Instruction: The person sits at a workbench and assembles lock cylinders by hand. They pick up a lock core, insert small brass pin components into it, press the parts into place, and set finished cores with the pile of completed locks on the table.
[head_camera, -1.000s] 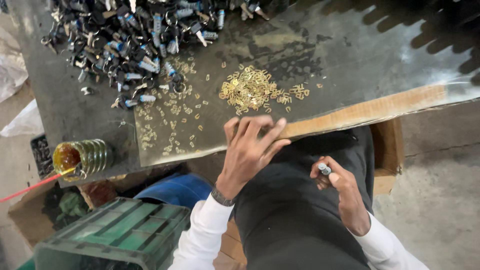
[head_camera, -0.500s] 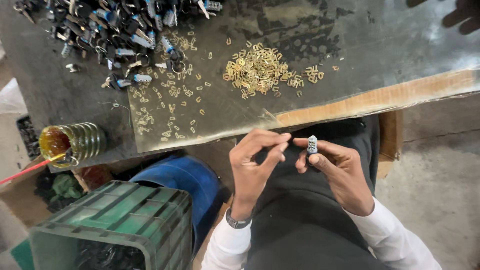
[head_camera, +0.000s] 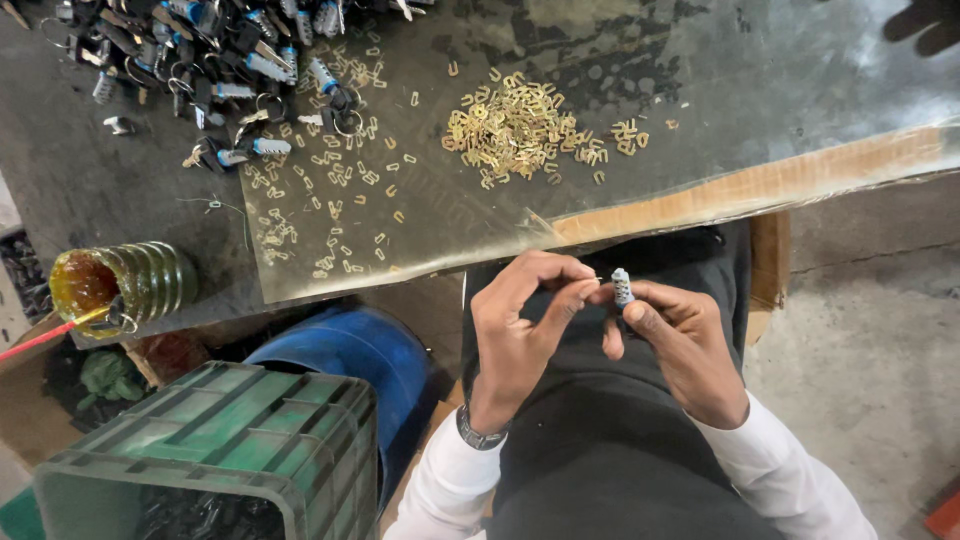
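Two hands (head_camera: 600, 335) pinching small grey cylinder (head_camera: 622, 287), brass clips (head_camera: 515, 130) beyond

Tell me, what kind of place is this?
Probably a small lock-assembly workshop: a heap of brass pieces and a pile of lock cylinders with keys lie on a worn bench.

Shiny metal parts on a glossy clear plastic sheet (head_camera: 700, 110).
Brass-coloured clips (head_camera: 515, 130) at upper centre gleam; green plastic crate (head_camera: 250, 440), lower left, looks matt.
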